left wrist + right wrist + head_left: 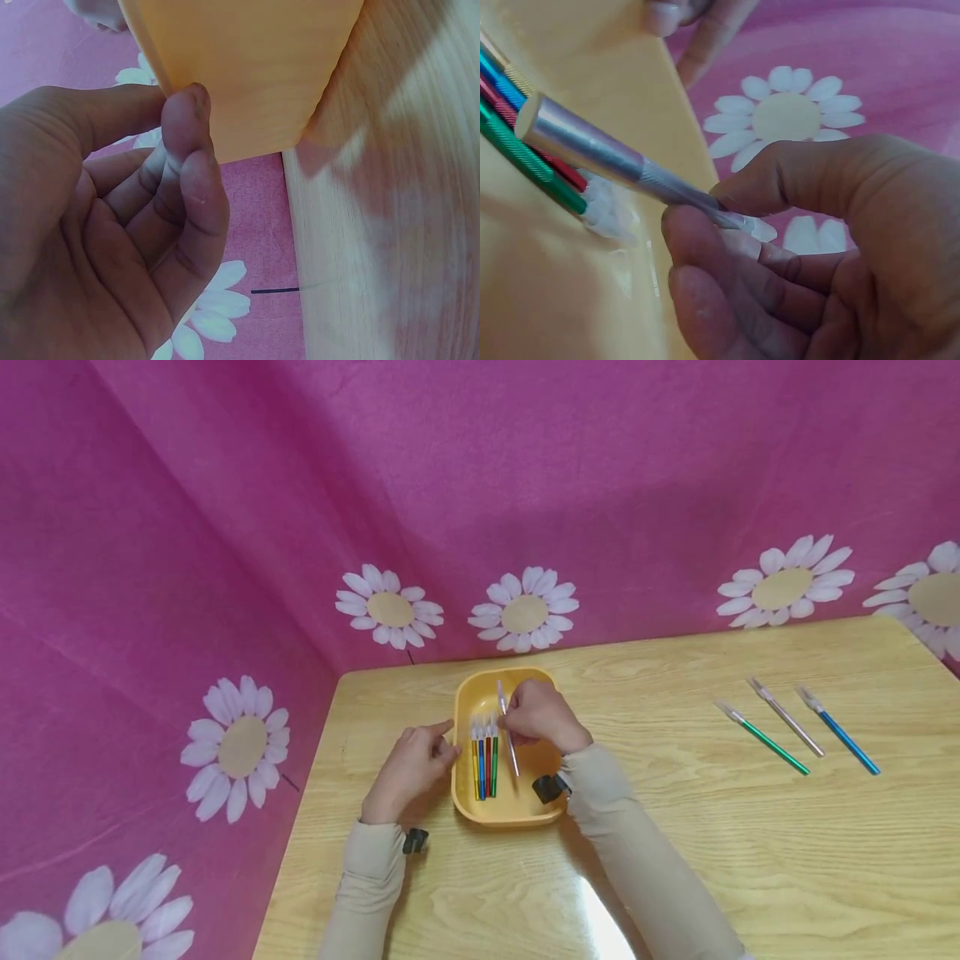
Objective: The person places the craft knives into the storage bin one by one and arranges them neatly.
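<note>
A silver craft knife with a clear cap is pinched between the thumb and fingers of my right hand, over the yellow tray. In the right wrist view, the knife's blunt handle end points up and left, its capped end beyond my fingertips. Inside the tray, several capped craft knives in gold, blue, red and green lie side by side along the left. My left hand holds the tray's left rim; in the left wrist view, its fingertips press against the tray's wall.
On the wooden table to the right lie a green craft knife, a silver-pink craft knife and a blue craft knife. A pink flowered cloth hangs behind the table and along its left side.
</note>
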Tool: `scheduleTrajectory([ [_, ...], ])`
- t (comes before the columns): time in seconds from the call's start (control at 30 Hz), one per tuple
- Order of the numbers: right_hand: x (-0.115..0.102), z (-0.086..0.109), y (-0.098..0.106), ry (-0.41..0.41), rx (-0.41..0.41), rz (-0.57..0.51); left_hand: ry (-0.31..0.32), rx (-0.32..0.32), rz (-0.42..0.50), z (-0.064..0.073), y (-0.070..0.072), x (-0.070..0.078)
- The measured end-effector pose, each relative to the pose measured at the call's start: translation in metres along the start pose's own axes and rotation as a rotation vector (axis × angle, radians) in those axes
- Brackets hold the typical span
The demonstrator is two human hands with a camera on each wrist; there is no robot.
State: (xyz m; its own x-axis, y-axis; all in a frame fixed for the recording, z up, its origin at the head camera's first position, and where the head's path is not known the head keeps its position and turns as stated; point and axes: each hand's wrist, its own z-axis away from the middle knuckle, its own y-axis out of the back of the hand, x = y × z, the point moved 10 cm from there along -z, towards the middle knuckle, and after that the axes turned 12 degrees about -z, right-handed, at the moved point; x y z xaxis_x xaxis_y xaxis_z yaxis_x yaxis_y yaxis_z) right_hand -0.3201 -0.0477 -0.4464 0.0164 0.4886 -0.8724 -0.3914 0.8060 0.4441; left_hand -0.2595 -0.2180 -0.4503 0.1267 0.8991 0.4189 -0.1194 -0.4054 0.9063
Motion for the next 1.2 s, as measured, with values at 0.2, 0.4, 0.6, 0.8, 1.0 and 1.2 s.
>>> scheduleTrajectory([
  [0.2,0.005,-0.006,-0.011,-0.001,-0.019,0.06,-0.016,0.003,0.002,-0.001,0.0,0.0],
  [0.4,0.009,-0.012,-0.018,-0.021,-0.032,0.111,-0.011,0.001,0.014,-0.002,0.001,0.001],
  [0.6,0.015,-0.015,-0.022,-0.046,-0.022,0.168,-0.006,-0.01,0.019,-0.001,-0.001,0.0],
  [0.8,0.017,-0.016,-0.022,-0.037,0.017,0.237,-0.019,0.003,0.0,-0.002,0.0,0.001],
  [1.0,0.019,-0.016,-0.023,-0.043,0.03,0.3,-0.013,-0.001,0.01,-0.001,0.0,0.001],
  [1.2,0.029,-0.021,-0.029,-0.112,-0.046,0.235,-0.026,0.003,0.003,-0.001,0.001,0.002],
])
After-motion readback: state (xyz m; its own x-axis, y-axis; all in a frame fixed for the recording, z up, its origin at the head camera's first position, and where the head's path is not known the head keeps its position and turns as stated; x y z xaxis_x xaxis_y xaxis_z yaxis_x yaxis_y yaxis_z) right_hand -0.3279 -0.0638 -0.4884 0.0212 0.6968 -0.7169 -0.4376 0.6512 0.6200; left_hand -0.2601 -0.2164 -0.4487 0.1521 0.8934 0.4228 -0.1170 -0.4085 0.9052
